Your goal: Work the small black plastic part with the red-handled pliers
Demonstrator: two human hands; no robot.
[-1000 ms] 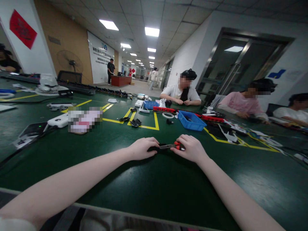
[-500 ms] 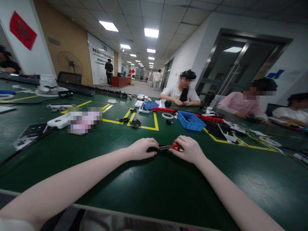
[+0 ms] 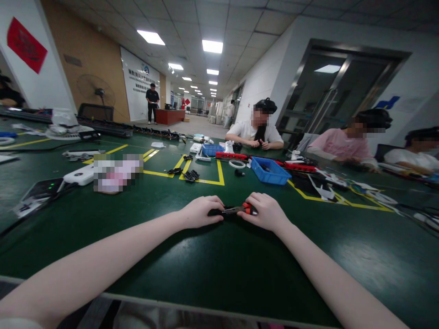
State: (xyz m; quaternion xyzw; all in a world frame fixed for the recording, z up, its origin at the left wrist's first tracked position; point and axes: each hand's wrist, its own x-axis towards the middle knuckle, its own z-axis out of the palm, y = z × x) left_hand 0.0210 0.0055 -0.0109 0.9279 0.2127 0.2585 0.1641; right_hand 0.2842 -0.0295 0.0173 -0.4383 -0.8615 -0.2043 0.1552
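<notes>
My right hand (image 3: 267, 211) is closed around the red-and-black handles of a pair of needle-nose pliers (image 3: 234, 210). The metal jaws point left, toward my left hand (image 3: 202, 212). Between the thumb and fingers of that hand is a small black part (image 3: 215, 212), mostly covered, so its kind does not show. The plier tips reach the part's right end; whether they grip it is too small to tell. Both hands are low over the green table (image 3: 219, 265), in front of several black pieces (image 3: 191, 176) lying by yellow tape.
A blue bin (image 3: 270, 171) stands beyond my right hand, with a white ring (image 3: 237, 164) and a small black knob-like piece (image 3: 239, 173) beside it. Left lie a white power strip (image 3: 79, 175) and a blurred-out pink object (image 3: 118, 173). Co-workers (image 3: 255, 130) sit across the table.
The whole view has shifted slightly, so everything sits a little further left. My hands keep nearly the same pose around the pliers and the black part.
</notes>
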